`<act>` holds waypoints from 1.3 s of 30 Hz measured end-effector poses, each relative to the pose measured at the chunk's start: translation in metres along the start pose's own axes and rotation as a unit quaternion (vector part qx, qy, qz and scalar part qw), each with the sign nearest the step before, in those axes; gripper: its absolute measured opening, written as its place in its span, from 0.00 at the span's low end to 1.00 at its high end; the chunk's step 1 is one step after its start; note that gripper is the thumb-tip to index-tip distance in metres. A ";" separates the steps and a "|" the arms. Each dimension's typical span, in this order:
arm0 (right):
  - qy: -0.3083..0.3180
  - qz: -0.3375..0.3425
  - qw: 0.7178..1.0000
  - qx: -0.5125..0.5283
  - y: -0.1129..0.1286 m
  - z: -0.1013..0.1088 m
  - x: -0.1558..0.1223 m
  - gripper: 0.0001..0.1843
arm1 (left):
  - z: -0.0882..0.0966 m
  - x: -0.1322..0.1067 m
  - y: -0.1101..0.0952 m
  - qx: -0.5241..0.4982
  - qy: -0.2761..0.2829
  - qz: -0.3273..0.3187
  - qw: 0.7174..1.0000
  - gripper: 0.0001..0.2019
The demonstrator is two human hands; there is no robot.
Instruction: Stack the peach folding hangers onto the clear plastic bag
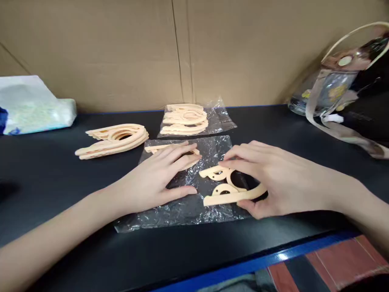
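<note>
A clear plastic bag (pixel 185 207) lies flat on the black table (pixel 45 178). My left hand (pixel 158 178) rests on it with fingers stretched flat, covering part of a peach plastic piece (pixel 158 148) under the film. My right hand (pixel 267 178) is curled round a folded peach plastic hanger piece (pixel 226 190), thumb beneath and fingers on top, at the bag's right side.
A loose pile of the same peach pieces (pixel 114 140) lies at the left. A filled clear bag of them (pixel 188 119) sits behind. A white soft pack (pixel 33 107) is far left, a clear strapped bag (pixel 337 89) far right. A cardboard wall (pixel 121 48) stands behind. The blue table edge (pixel 273 257) runs in front.
</note>
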State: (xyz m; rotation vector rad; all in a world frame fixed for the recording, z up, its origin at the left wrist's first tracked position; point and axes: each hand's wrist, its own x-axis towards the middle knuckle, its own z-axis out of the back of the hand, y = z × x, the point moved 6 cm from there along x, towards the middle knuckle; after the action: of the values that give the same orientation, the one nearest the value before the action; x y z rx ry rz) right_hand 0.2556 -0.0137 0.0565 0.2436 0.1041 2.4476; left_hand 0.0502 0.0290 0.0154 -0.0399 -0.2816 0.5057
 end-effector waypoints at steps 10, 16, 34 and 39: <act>-0.013 0.043 0.997 0.060 0.002 -0.012 0.009 0.24 | 0.000 0.004 -0.004 -0.013 0.010 0.024 1.000 0.34; -0.039 -0.017 0.999 -0.031 -0.021 0.009 0.000 0.21 | 0.001 0.004 -0.006 -0.023 0.023 0.031 0.999 0.34; -0.011 -0.028 0.999 -0.019 -0.023 0.017 -0.010 0.16 | 0.001 0.003 -0.005 -0.042 -0.007 0.051 0.998 0.30; -0.023 -0.025 0.999 -0.010 -0.021 0.020 -0.010 0.17 | 0.000 0.004 -0.006 -0.044 0.008 0.072 0.996 0.30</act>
State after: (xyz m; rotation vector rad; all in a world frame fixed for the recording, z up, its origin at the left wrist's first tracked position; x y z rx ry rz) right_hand 0.2803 -0.0029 0.0721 0.2845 0.0639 2.3904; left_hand 0.0561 0.0256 0.0166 -0.1502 -0.2857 0.6359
